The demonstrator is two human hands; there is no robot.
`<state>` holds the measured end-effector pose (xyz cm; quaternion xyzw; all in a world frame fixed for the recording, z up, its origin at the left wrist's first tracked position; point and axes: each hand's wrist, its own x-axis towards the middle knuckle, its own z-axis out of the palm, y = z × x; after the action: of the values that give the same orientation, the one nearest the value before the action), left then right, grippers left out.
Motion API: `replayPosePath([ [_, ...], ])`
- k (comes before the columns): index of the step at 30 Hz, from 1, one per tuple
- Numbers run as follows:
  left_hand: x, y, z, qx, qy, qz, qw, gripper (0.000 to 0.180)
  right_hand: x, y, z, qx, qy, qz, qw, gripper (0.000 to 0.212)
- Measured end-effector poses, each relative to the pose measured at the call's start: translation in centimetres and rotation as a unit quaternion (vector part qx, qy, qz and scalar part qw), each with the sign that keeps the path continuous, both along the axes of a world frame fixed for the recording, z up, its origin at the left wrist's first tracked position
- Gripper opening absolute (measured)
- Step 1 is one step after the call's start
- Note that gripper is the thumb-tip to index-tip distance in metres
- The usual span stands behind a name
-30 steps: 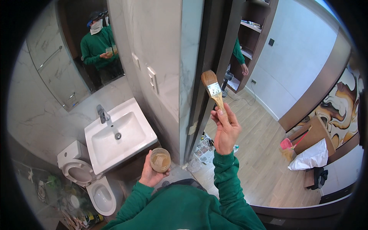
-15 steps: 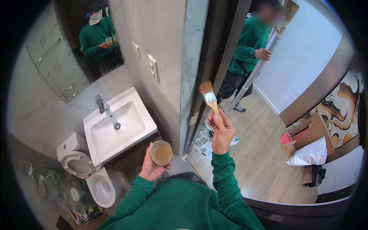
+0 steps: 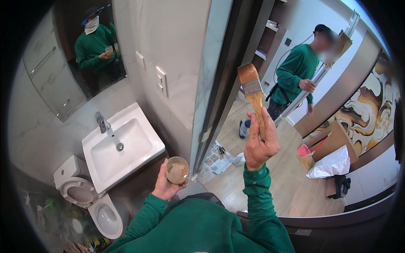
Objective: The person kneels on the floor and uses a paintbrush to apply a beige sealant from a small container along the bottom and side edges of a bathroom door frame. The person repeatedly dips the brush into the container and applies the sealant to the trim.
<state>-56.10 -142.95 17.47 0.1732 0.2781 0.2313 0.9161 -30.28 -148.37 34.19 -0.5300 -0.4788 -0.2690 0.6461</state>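
A wide flat paintbrush (image 3: 254,90) with a yellow wooden handle, metal ferrule and wet-looking brown bristles is gripped in my right hand (image 3: 261,141). Its bristles point up, close to the dark door frame (image 3: 230,84). Lower and to the left, my left hand (image 3: 165,184) is wrapped around a clear round cup (image 3: 177,170) with a little yellowish-brown liquid in it. The brush and the cup are well apart. Both forearms wear green sleeves.
On the left are a white sink (image 3: 122,145), a toilet (image 3: 78,189) and a bidet (image 3: 107,217), below a mirror (image 3: 90,46). Through the doorway a person in green (image 3: 297,71) carries a long metal pole (image 3: 301,95). A cardboard box (image 3: 335,141) and white sack (image 3: 331,162) lie right.
My right hand has moved right and slightly up with the brush. The cup stays nearly in place, its liquid tilted. The person beyond the doorway has shifted right with the pole.
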Motion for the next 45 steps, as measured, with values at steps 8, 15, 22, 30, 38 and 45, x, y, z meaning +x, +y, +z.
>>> replayPosePath([
  [8, -0.2, 1.5, -0.2, -0.004, 0.001, -0.032, 0.999, 0.069, -0.9, 2.4, 0.9, -0.081, -0.113, -0.117, 0.983, 0.030],
  [15, -0.8, 3.0, -0.4, -0.018, -0.014, -0.064, 0.998, 0.064, -3.5, 0.0, 1.4, -0.082, -0.089, -0.157, 0.980, 0.031],
  [22, -1.0, 4.2, -0.5, -0.010, 0.015, -0.063, 0.998, 0.069, -2.4, 2.5, -1.8, -0.107, -0.065, -0.128, 0.984, 0.032],
  [30, -2.9, 5.4, -0.9, -0.014, 0.013, -0.064, 0.998, 0.066, -3.7, 1.4, -16.1, -0.226, -0.014, -0.129, 0.966, 0.034],
  [38, -3.5, 6.2, -1.4, -0.021, 0.013, -0.079, 0.997, 0.065, -4.3, 0.4, -25.6, -0.310, 0.035, -0.098, 0.945, 0.039],
  [45, -3.8, 6.7, -2.0, -0.027, 0.012, -0.100, 0.995, 0.066, -5.1, -0.8, -23.7, -0.414, 0.030, -0.122, 0.901, 0.033],
])
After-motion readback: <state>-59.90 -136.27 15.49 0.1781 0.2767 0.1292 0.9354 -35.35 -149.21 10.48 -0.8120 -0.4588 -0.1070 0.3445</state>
